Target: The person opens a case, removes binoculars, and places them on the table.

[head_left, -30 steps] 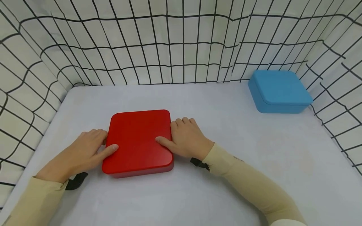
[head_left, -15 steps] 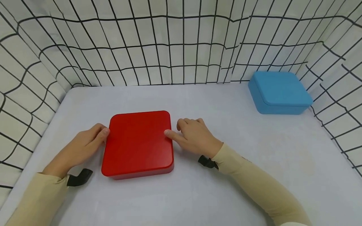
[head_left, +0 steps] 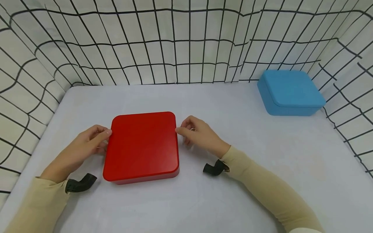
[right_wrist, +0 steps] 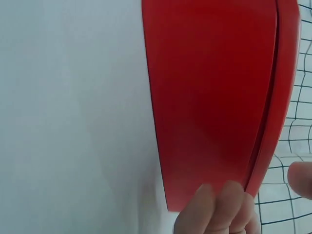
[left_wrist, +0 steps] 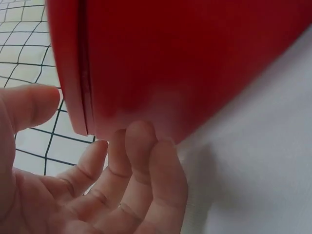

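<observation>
A red box (head_left: 142,147) with rounded corners lies flat on the white table, its lid on. My left hand (head_left: 85,144) is at its left side: the thumb tip meets the lid's edge, and in the left wrist view the loosely bent fingers (left_wrist: 165,168) touch the side wall. At the right side is my right hand (head_left: 204,134), its thumb tip at the lid's edge in the head view. Its bent fingertips (right_wrist: 229,207) overlap the box's side in the right wrist view, with the thumb apart. A thin seam (right_wrist: 265,117) runs below the lid.
A blue box (head_left: 292,90) stands at the table's far right corner. White walls with a black grid (head_left: 180,42) rise along the back and both sides. The white table top (head_left: 186,207) extends in front of the red box.
Both thumbs have drawn back from the top of the lid to its side edges. My right fingers have left the far part of the right side and bent lower. The red box stays about where it was.
</observation>
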`<action>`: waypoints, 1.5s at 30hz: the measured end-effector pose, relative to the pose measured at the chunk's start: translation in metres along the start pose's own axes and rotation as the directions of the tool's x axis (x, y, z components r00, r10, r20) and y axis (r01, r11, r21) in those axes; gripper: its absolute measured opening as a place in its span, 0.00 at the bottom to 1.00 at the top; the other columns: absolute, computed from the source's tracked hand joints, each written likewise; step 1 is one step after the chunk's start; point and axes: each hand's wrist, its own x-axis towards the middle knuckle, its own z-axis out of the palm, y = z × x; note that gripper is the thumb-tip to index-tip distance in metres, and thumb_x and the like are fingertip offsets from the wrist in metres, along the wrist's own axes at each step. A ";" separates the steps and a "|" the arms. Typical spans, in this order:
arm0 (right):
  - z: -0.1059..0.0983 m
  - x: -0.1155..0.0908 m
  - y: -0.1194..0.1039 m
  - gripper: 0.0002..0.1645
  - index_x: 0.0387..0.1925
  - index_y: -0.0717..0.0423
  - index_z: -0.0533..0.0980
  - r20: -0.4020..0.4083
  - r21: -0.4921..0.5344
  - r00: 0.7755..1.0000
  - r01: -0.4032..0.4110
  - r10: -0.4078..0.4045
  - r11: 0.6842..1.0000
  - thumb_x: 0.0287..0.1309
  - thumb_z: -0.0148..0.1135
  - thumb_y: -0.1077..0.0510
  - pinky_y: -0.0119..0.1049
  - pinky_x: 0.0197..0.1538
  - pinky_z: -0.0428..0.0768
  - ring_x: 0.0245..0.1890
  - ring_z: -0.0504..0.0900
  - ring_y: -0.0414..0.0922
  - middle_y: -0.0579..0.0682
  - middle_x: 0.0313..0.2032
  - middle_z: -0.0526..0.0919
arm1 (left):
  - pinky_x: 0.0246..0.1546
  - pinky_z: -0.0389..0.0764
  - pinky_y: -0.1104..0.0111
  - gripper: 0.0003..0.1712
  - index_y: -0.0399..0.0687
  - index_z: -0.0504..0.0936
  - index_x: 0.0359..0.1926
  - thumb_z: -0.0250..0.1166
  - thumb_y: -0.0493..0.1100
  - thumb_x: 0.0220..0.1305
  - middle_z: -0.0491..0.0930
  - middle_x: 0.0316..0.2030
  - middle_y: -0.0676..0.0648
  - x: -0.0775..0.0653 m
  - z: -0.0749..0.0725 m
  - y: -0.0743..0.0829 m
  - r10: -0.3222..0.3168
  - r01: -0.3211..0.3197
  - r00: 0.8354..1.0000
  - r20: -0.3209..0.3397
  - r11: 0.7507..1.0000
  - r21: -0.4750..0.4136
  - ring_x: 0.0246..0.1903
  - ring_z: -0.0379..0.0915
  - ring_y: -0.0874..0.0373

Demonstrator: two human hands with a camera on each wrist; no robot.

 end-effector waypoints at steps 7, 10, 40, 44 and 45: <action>0.003 0.004 0.004 0.19 0.49 0.53 0.72 0.114 0.259 0.993 -0.060 0.031 0.964 0.65 0.66 0.48 0.42 0.43 0.88 0.30 0.85 0.49 0.56 0.36 0.82 | 0.45 0.85 0.74 0.16 0.52 0.66 0.59 0.50 0.55 0.81 0.76 0.47 0.65 0.000 -0.003 -0.007 -0.016 0.016 1.000 0.005 0.987 -0.158 0.43 0.81 0.67; 0.003 0.003 0.005 0.18 0.50 0.55 0.72 0.141 0.321 0.990 -0.063 0.018 0.945 0.65 0.66 0.52 0.42 0.43 0.88 0.32 0.85 0.48 0.55 0.37 0.83 | 0.45 0.86 0.73 0.12 0.58 0.68 0.57 0.52 0.54 0.80 0.77 0.46 0.66 0.000 -0.003 -0.008 -0.025 0.030 0.999 0.026 0.979 -0.200 0.43 0.82 0.66; 0.003 0.004 0.008 0.16 0.50 0.58 0.72 0.237 0.476 0.971 -0.145 0.033 0.868 0.64 0.65 0.64 0.39 0.41 0.89 0.34 0.87 0.48 0.51 0.35 0.87 | 0.40 0.89 0.65 0.13 0.55 0.70 0.59 0.56 0.40 0.78 0.88 0.40 0.54 -0.003 -0.010 -0.010 -0.018 0.068 0.992 0.126 0.913 -0.402 0.35 0.86 0.54; 0.003 0.003 0.007 0.15 0.50 0.58 0.72 0.240 0.475 0.970 -0.147 0.034 0.868 0.64 0.65 0.63 0.40 0.41 0.90 0.34 0.86 0.48 0.52 0.35 0.87 | 0.40 0.89 0.64 0.14 0.57 0.69 0.59 0.56 0.40 0.78 0.88 0.40 0.54 -0.004 -0.011 -0.010 -0.025 0.072 0.991 0.135 0.931 -0.357 0.36 0.87 0.53; 0.003 0.002 0.007 0.15 0.50 0.58 0.72 0.241 0.474 0.970 -0.149 0.034 0.868 0.64 0.64 0.63 0.40 0.41 0.90 0.34 0.86 0.48 0.52 0.35 0.87 | 0.40 0.89 0.64 0.14 0.57 0.69 0.59 0.56 0.40 0.78 0.88 0.40 0.54 -0.004 -0.011 -0.010 -0.025 0.073 0.990 0.137 0.932 -0.355 0.36 0.87 0.53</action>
